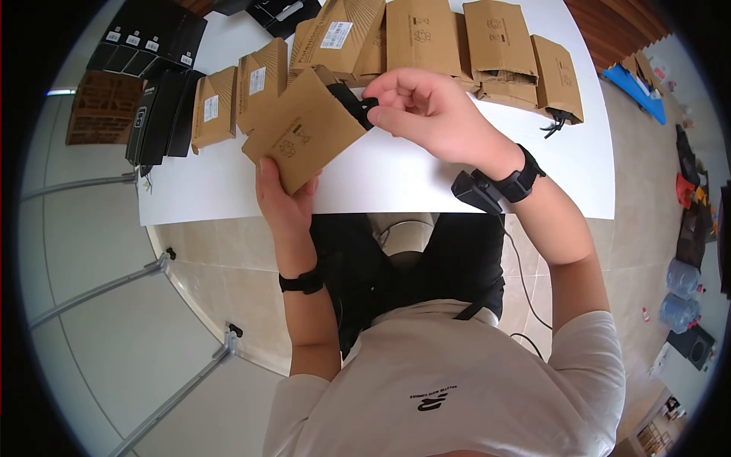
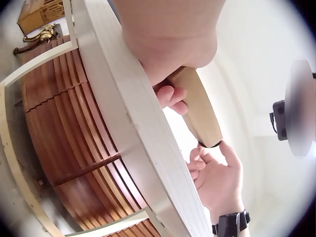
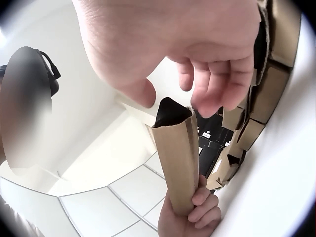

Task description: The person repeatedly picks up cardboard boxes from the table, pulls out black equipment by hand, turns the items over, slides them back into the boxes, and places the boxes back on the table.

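My left hand [image 1: 285, 190] grips the lower end of a flat brown cardboard box [image 1: 316, 141], held tilted above the table. A black item [image 1: 349, 103] pokes from the box's open upper right end; its full shape is hidden inside. At that end my right hand [image 1: 426, 107] has thumb and fingertips on either side of the black item, pinching its tip. The right wrist view shows the black end [image 3: 170, 112] peaking above the cardboard rim, with the right thumb [image 3: 143, 94] at its left. In the left wrist view, left fingers [image 2: 173, 96] press the box's side.
Several brown cardboard boxes [image 1: 419, 38] stand in a row along the far side of the white table [image 1: 426, 190]. Black boxes [image 1: 156, 118] are grouped at the left. Black cords [image 1: 560, 118] stick out beneath the rightmost box. A cable [image 1: 524, 274] hangs from the right wrist camera.
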Available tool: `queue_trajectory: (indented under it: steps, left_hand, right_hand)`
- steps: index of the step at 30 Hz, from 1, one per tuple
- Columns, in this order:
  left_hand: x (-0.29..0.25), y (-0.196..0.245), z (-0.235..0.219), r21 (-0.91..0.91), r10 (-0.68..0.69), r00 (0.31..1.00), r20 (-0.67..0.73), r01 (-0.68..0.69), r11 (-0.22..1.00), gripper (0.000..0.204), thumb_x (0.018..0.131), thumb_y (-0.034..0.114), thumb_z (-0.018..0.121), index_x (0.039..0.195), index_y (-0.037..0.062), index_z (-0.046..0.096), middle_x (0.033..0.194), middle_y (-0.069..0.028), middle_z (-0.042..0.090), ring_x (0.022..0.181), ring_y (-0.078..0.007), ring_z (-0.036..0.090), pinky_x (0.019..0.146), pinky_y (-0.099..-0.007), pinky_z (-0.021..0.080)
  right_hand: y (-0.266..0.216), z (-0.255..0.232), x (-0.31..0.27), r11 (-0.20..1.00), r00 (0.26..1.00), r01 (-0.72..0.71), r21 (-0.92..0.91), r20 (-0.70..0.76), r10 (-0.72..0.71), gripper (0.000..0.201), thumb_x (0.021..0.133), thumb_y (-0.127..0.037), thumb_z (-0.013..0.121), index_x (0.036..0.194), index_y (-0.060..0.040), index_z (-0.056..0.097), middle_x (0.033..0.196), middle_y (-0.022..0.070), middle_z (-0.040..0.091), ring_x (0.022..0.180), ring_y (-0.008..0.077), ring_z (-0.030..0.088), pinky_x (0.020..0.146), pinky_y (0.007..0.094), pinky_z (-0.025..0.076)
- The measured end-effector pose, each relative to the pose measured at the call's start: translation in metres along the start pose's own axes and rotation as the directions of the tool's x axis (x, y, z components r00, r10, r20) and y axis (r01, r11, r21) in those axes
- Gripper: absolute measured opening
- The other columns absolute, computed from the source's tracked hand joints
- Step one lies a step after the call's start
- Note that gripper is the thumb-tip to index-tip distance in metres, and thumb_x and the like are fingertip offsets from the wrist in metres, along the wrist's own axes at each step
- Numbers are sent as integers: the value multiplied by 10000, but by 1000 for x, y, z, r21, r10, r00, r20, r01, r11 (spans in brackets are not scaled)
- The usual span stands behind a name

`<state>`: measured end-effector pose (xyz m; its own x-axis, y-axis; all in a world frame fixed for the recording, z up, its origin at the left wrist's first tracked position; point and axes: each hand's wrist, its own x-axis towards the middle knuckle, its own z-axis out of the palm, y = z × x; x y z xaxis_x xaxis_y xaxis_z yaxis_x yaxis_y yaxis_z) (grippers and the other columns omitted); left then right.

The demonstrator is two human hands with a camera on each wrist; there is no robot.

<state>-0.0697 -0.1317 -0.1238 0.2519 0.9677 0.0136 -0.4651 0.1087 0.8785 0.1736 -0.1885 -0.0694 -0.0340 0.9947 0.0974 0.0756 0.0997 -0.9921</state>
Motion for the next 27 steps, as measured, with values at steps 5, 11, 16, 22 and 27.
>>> queue_trajectory:
  steps: [5, 11, 16, 22, 27]
  left_hand:
    - [-3, -3, 0, 51, -16, 997, -78, 20, 999, 378, 1051, 329, 402, 1264, 22, 462, 970, -116, 607, 637, -167, 531, 536, -290, 413]
    - [-5, -5, -9, 49, -32, 999, 26, 31, 998, 372, 1043, 328, 448, 1267, 31, 465, 940, -103, 611, 636, -155, 536, 542, -283, 428]
    - [-4, -8, -19, 101, -48, 992, 116, 36, 994, 388, 1036, 353, 468, 1255, 32, 474, 898, -85, 611, 620, -145, 532, 552, -287, 440]
    - [-2, -8, -29, 127, -85, 980, 179, 63, 990, 439, 1033, 365, 394, 1332, 47, 450, 1126, -121, 599, 860, -200, 593, 617, -285, 460]
    - [-7, 29, 6, 20, -117, 977, -178, 123, 992, 412, 1020, 290, 396, 1319, 18, 474, 1099, -154, 644, 685, -172, 543, 498, -257, 374]
  right_hand:
    - [6, 7, 4, 976, 989, 88, 199, -132, -62, 256, 870, -130, 740, 1092, -22, 674, 772, -36, 627, 648, 19, 532, 585, 195, 437]
    - [5, 4, 2, 989, 989, 150, 12, -10, -150, 169, 885, -35, 694, 1046, 11, 714, 961, -2, 604, 795, 53, 548, 675, 208, 441]
    - [15, 5, 3, 973, 982, 189, -133, 10, -189, 169, 882, -55, 680, 1036, -5, 725, 869, -2, 520, 720, 71, 504, 624, 224, 420]
    - [8, 6, 4, 968, 973, 219, -118, -47, -226, 184, 909, -92, 651, 1066, -22, 714, 817, -2, 521, 663, 73, 494, 597, 224, 420]
    - [9, 1, 7, 965, 952, 251, -82, -159, -261, 193, 936, -121, 639, 1095, -29, 700, 752, -30, 519, 633, 37, 452, 572, 214, 392]
